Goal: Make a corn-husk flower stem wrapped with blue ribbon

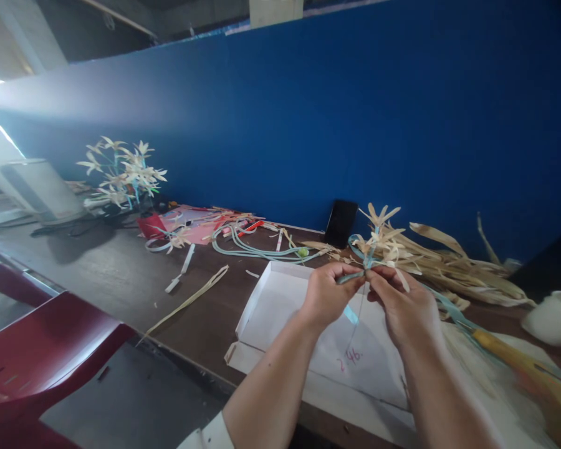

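My left hand (328,293) and my right hand (404,305) meet above a white paper sheet (280,305) on the dark table (121,274). Both pinch the light-blue stem (355,274) of a small flower sprig (381,240) made of pale dried-leaf petals. A thin blue strip hangs down from the stem between my hands. The sprig's flowers stand up just beyond my fingertips.
A pile of dried husk leaves (458,268) lies at the right, with yellow-handled scissors (533,368) and a white bowl (554,318) near it. A black phone (340,222) leans on the blue wall. Blue cords (252,246), pink paper (191,226), a finished flower bunch (121,171), red chairs (42,355) left.
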Action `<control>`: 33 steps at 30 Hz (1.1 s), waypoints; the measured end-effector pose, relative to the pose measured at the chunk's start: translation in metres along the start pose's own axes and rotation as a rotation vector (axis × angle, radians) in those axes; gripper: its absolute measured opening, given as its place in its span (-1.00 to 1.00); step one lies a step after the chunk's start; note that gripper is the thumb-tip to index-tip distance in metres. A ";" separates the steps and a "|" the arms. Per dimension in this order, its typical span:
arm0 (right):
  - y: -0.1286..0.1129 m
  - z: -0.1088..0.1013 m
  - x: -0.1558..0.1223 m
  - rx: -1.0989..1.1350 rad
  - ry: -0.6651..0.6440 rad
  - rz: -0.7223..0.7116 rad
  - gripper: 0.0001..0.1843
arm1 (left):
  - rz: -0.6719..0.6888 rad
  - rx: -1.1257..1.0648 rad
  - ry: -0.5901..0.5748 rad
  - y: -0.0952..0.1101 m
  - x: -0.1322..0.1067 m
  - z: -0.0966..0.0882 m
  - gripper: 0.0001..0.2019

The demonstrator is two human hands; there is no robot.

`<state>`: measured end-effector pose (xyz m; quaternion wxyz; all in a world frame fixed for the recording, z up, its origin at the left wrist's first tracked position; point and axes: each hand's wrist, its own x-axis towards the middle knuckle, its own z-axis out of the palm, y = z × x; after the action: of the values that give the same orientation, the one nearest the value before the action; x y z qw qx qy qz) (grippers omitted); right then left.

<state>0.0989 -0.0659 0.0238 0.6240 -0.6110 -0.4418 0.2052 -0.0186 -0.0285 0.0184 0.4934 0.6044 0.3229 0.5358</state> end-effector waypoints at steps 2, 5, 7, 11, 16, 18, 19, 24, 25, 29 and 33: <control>-0.002 0.000 0.000 -0.055 -0.006 -0.015 -0.67 | 0.007 0.028 0.004 -0.001 0.000 0.000 -0.82; -0.009 0.001 -0.003 -0.157 0.029 -0.049 -0.71 | 0.011 0.087 0.008 -0.004 0.000 0.000 -0.82; -0.014 0.002 -0.005 -0.182 0.061 -0.049 -0.74 | 0.011 0.119 -0.002 -0.006 0.000 0.000 -0.82; -0.012 0.003 -0.003 0.003 0.079 0.067 -0.74 | 0.027 0.122 -0.053 -0.006 0.000 0.000 -0.82; 0.007 0.004 0.005 0.362 0.020 0.209 -0.73 | 0.131 0.271 -0.002 -0.005 -0.001 0.000 -0.88; 0.013 0.004 0.007 0.361 0.001 0.200 -0.74 | 0.160 0.350 0.004 -0.005 -0.002 0.000 -0.87; 0.015 0.004 0.007 0.336 -0.002 0.188 -0.74 | 0.167 0.382 0.009 -0.005 -0.002 0.000 -0.86; 0.013 0.002 0.004 0.125 -0.044 0.108 -0.69 | 0.162 0.455 0.083 -0.008 -0.005 0.001 -0.88; 0.011 0.002 0.003 0.114 -0.060 0.112 -0.69 | 0.152 0.450 0.096 -0.008 -0.004 0.001 -0.88; 0.004 0.005 0.002 0.284 -0.092 0.170 -0.65 | 0.031 0.302 0.130 -0.009 -0.001 0.001 -0.88; 0.003 0.004 0.003 0.397 -0.126 0.200 -0.58 | -0.110 0.097 0.112 -0.005 0.003 0.000 -0.82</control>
<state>0.0977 -0.0604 0.0215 0.6797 -0.5030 -0.3682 0.3866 -0.0174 -0.0241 0.0149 0.4736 0.5780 0.4081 0.5244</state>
